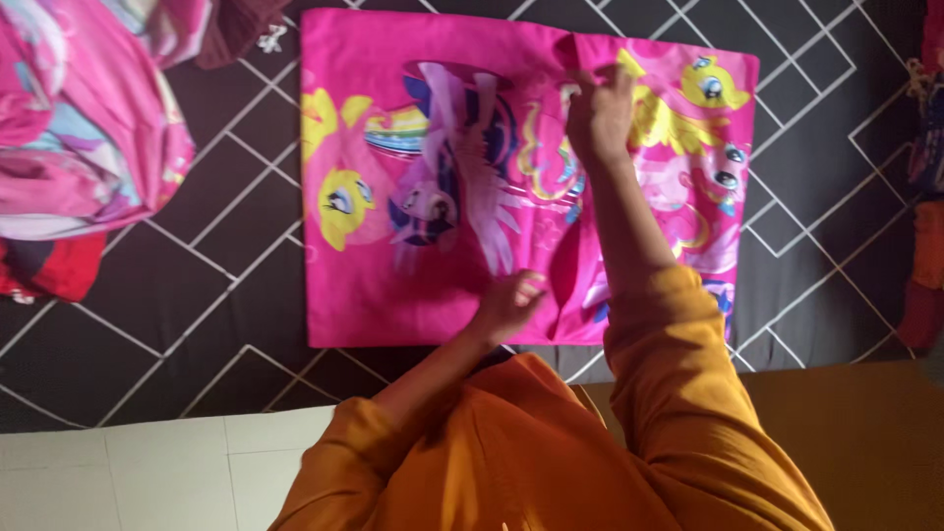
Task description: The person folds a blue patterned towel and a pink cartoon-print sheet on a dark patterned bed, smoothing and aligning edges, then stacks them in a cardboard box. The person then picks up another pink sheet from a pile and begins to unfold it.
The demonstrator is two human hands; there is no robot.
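One pink cartoon-print pillowcase [433, 197] lay flat in the middle of the dark bedspread with white lines [197, 295], reaching toward its far edge. The right hand [598, 116] pinched a raised fold near the far edge of the cloth; the left hand [508, 305] pressed on the near edge, fingers curled. The cloth looked light, soft and limp, best taken at corners. One crumpled pink bundle [88, 118] lay at the left edge.
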